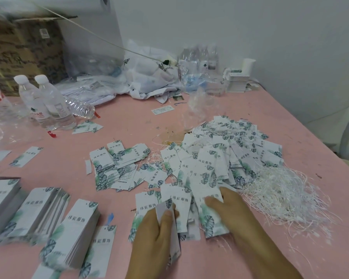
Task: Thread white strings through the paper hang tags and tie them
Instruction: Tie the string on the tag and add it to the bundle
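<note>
Sorting leaf-print tags on pink table

Left hand (157, 234) fingers pinch a thin stack of tags (174, 236), rectangular white card printed 纬宸服饰. Right hand (230, 210) lies flat, fingers relaxed, on loose tags (208, 170). Tangled white strings (280, 190) beside them. Table (129, 125) matte pink.

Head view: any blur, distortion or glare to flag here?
Head view: motion blur smears the tag stacks at lower left and the box; wide-angle bending curves the table edge; light is even and soft, no hard glare; hands and central tags stay readable.
</note>
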`<action>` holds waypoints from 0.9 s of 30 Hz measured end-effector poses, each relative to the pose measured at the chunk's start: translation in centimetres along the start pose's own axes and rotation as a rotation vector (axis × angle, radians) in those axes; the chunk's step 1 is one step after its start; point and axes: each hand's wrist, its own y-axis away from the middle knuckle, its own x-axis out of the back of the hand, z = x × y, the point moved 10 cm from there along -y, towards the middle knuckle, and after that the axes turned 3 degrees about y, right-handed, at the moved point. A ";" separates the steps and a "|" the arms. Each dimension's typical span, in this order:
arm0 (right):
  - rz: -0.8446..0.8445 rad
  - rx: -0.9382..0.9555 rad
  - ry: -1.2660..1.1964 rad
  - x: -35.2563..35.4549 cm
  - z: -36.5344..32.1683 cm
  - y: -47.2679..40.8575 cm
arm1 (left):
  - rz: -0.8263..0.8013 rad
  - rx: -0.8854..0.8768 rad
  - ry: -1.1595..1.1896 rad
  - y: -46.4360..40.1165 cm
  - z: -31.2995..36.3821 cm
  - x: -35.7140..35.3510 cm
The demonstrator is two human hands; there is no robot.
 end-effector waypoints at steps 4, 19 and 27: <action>0.015 -0.005 0.155 2.1 1.5 0.8 | -0.007 0.014 0.033 -0.1 -0.1 -0.1; 0.023 0.313 0.490 -0.2 -1.8 2.7 | -0.022 0.022 0.108 0.4 -0.1 -0.8; -0.132 0.040 0.588 5.1 2.2 1.1 | 0.067 -0.115 0.209 2.0 2.4 -0.9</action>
